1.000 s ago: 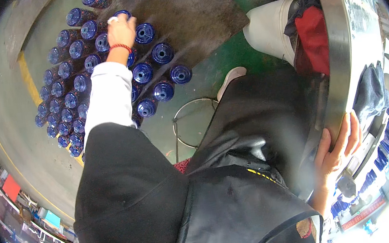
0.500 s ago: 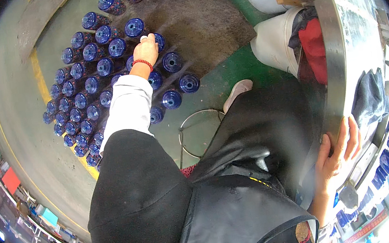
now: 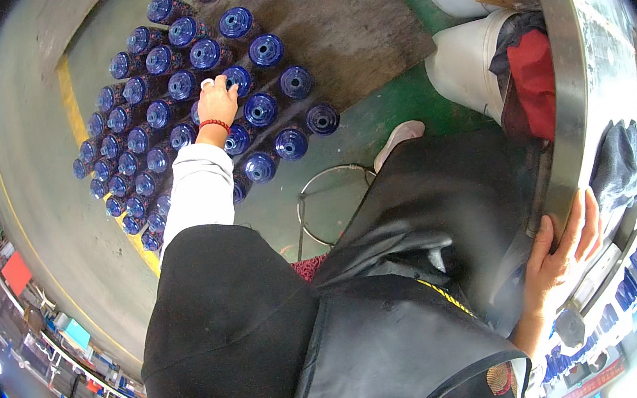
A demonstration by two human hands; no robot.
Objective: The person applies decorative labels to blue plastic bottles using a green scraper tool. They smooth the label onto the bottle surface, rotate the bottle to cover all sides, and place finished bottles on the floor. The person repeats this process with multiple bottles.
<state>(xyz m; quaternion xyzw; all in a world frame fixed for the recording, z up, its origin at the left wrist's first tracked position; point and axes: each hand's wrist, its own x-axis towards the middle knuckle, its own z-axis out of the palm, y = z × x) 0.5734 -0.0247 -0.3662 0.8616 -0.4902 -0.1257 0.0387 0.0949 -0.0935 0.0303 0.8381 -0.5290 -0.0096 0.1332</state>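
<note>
Already, vessels [image 3: 266, 50] are standing grouped, remainder unclear — your left hand [image 3: 218, 105] half-curled, hold unclear; right hand [image 3: 557, 262] resting splayed at the bench [image 3: 571, 115] edge.

blue round things [image 3: 261, 109] crowd our left hand [image 3: 218, 103]. we could pass over the dark floor [image 3: 362, 29], up to the white bucket [image 3: 468, 60].

Red cloth [image 3: 535, 76] sits at a white bucket [image 3: 467, 64], and a yellow stripe [image 3: 70, 97] crosses the floor [image 3: 46, 222].
</note>
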